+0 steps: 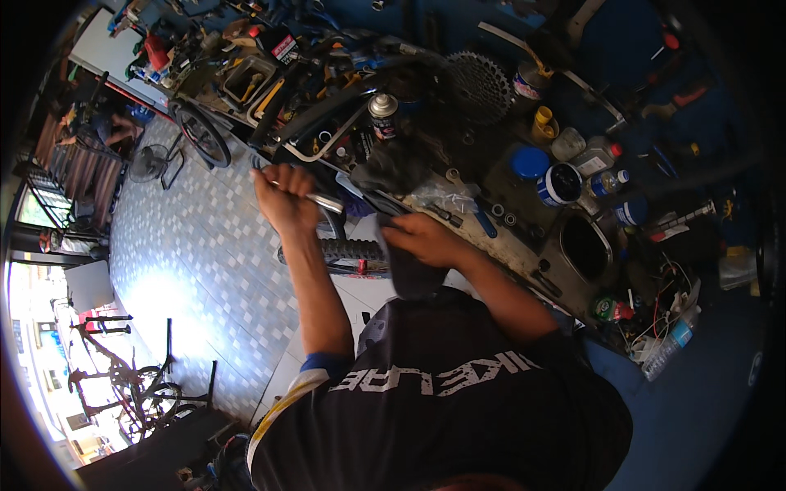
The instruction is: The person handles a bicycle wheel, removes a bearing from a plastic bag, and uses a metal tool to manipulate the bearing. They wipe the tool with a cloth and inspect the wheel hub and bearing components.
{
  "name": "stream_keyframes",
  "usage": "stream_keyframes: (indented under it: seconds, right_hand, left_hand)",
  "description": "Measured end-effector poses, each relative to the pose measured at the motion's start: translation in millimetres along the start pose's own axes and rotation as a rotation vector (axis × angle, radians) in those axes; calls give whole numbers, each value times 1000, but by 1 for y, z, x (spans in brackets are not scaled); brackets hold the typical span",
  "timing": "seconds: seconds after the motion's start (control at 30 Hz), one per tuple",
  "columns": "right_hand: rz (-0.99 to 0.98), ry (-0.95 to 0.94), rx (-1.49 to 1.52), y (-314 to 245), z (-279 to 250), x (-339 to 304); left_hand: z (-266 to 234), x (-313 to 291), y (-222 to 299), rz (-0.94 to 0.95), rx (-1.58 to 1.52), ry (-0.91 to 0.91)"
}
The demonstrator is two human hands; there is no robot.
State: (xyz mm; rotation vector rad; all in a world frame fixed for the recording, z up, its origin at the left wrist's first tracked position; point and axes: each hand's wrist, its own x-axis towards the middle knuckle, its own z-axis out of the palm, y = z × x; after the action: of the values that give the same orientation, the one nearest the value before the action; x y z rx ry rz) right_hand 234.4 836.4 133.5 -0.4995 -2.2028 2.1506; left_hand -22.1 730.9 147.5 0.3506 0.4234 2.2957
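My left hand (288, 199) is closed around a shiny metal tube (326, 203), whose end sticks out toward the right; its exact kind is not clear. In my right hand (424, 239) is a dark grey cloth (416, 274), pinched at its upper part and hanging down toward my apron. Between and just below the hands shows a knobbly bicycle tyre (354, 250), partly hidden by the cloth. A dark crumpled rag (393, 168) lies on the bench beyond my right hand, beside a spray can (383, 116).
A cluttered workbench (524, 233) runs along the right, with a large sprocket cassette (477, 86), a blue-lidded tub (530, 162), bottles and several tools. A bicycle wheel (201, 133) and a fan (149, 163) stand on the tiled floor at left; bicycle frames (135, 385) stand lower left.
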Motion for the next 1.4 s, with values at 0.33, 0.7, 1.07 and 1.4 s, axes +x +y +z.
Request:
stream_keyframes:
  seconds: [0.33,0.7,1.07,1.4]
  right_hand:
    - [-53,398,415,0,-31,-22]
    - [-601,520,287,-89,-50,-2]
    - [-1205,839,-135,-173,-70,187]
    - [-1191,1080,-315,-189,-92,297]
  left_hand:
    - [-81,201,25,386,1914,-292]
    - [-92,282,-13,210,2128,-423]
    - [-104,277,-23,21,2328,-463]
    - [-81,226,37,446,1928,-57]
